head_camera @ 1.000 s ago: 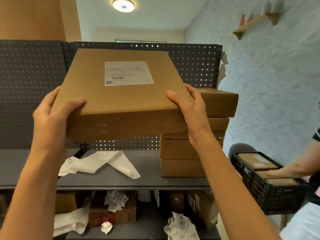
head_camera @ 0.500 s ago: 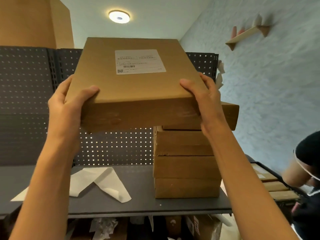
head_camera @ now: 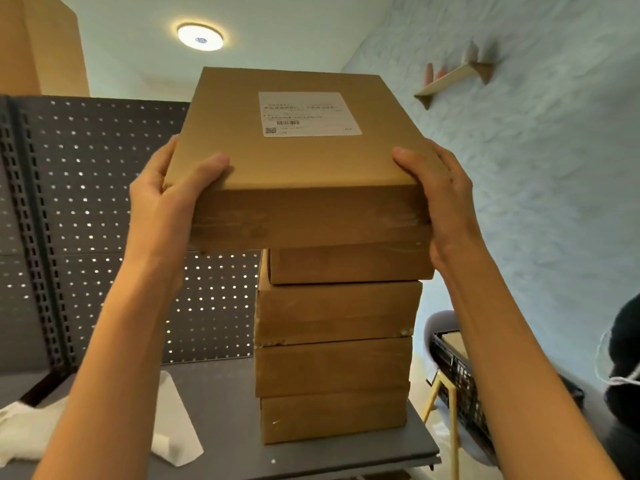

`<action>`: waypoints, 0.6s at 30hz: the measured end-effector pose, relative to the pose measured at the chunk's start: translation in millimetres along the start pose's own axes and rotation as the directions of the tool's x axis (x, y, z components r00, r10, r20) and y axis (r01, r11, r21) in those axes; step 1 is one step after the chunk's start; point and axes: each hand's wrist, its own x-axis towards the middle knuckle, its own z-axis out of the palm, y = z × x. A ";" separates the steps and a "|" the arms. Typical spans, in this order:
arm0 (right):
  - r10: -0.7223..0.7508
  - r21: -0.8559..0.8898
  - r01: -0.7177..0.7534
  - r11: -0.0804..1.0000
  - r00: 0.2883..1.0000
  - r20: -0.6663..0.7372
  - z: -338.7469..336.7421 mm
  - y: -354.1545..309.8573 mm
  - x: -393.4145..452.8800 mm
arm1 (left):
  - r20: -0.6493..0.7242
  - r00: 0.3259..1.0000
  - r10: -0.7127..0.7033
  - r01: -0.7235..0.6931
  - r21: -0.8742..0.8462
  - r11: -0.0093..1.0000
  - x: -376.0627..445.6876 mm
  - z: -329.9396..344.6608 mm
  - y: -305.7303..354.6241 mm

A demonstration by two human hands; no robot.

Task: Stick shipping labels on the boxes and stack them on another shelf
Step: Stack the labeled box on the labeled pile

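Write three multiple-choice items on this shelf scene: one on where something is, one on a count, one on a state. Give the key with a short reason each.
1. Where is the shipping label?
A. on the top face of the held box
B. on its front side
C. on the shelf

2. How many boxes make up the stack below the held one?
A. two
B. four
C. six

3. How is the held box gripped?
A. by one hand from beneath
B. by the left hand and right hand at its two sides
C. it lies loose, untouched

Key: 1 A, the white label sits on the upper face; 2 B, four front faces show; 3 B, a thumb lies over each top corner.
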 end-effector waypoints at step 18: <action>0.040 0.034 -0.043 0.998 0.996 0.077 -45.6 43.2 58.5 | -0.045 0.996 -0.078 0.079 0.019 0.997 15.4 74.6 -39.5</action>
